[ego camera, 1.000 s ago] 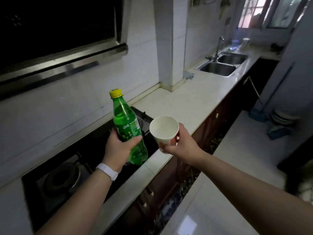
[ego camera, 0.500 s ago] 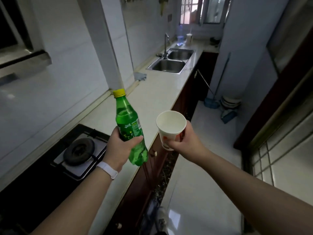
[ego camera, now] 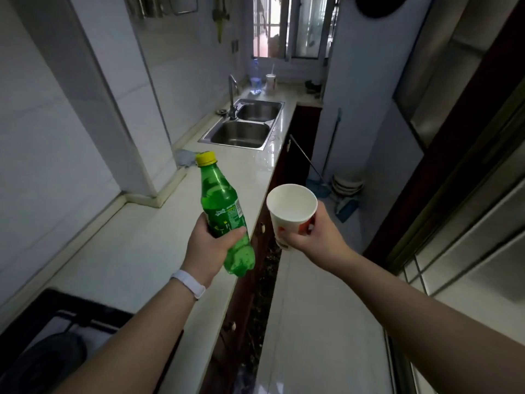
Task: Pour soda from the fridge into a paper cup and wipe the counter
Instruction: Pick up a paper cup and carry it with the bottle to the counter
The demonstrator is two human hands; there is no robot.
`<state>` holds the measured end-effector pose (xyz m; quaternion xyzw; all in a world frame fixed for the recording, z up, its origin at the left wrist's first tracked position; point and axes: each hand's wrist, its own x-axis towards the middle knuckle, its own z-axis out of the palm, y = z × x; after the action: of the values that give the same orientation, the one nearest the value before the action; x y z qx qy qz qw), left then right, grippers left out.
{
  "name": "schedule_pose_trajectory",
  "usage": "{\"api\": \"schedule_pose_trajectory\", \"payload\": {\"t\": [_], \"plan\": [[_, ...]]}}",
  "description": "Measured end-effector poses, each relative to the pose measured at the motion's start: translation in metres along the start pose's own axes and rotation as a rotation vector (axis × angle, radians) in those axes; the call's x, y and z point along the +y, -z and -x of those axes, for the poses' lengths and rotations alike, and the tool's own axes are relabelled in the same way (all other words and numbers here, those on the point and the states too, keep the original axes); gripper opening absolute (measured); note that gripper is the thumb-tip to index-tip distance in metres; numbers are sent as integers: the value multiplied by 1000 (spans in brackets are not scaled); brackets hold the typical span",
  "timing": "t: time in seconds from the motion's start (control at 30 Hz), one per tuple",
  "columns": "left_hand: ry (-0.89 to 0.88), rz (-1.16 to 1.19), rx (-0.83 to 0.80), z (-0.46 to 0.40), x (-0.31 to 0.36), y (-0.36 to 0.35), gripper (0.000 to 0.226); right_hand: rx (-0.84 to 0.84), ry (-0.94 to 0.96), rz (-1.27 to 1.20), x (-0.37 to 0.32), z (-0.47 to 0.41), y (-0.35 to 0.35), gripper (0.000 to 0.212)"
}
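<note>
The left hand [ego camera: 211, 240] is wrapped round the middle of the green soda bottle [ego camera: 224, 214], held over the worktop's [ego camera: 136, 245] front edge, neck leaning up and away, yellow cap [ego camera: 206, 158] on. The right hand [ego camera: 315, 237] grips the paper cup [ego camera: 291, 211] just beside it, out past the worktop over the floor, mouth up and, as far as I can tell, empty. The cap lies up and left of the cup-holding hand.

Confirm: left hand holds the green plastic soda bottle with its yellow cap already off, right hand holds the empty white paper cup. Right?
Not quite. The head view shows the yellow cap on the green plastic soda bottle, not off. The rest holds: left hand grips the bottle, right hand holds the empty white paper cup.
</note>
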<state>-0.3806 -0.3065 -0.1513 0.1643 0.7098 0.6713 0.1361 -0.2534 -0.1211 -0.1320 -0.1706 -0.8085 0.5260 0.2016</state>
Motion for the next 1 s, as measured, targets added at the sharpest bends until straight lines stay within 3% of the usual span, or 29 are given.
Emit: {"api": "schedule_pose_trajectory", "payload": {"t": [0.23,0.47,0.77,1.0], "plan": [[-13,6,-56,-65,1,-47,38,63,-62,8,26,-61,38,77],[37,-11,-14,-127,-18,-107,38,-3,-89,-19,81,-137,76,78],[69,-71,195,-210,-10,-185,41,-197,4,-66,136,-270,128,79],[104,-6,389,-247,-9,-202,42,-319,1,-120,152,-334,128,86]]}}
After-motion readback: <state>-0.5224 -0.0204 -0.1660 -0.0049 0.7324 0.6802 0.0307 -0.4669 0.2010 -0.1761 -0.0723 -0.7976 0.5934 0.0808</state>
